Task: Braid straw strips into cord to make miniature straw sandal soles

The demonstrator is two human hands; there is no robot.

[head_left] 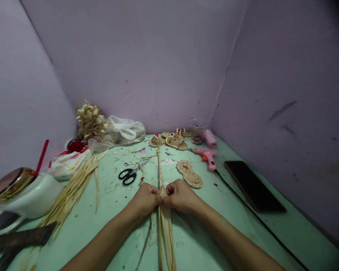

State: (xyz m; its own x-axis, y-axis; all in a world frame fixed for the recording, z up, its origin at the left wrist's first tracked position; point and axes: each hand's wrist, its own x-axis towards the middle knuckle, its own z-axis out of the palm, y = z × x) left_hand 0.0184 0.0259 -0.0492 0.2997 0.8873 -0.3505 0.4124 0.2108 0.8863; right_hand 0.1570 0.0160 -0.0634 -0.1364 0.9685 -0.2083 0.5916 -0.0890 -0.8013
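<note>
My left hand (147,197) and my right hand (180,195) meet over the middle of the green table. Both are closed, fingers pinching strands of a dried-husk braid (159,165). The plaited part runs away from me, toward the wall. Loose, wider strips (166,233) hang from my fingers toward the near edge. Black-handled scissors (127,176) lie left of the braid, with a thin cord bearing red beads beside them. To the right rests a flat coiled sole shape (189,174) made of braid, with a small red decoration. Exactly which strand each hand pinches is hidden by the fingers.
A pink glue gun (207,156) with a black cable and a dark phone (254,186) lie right. Behind are woven pieces (176,141), a bead cup (197,135) and pink thread (210,138). Left are dried husks (73,184), a white mug (34,195) and a plastic bag (124,130).
</note>
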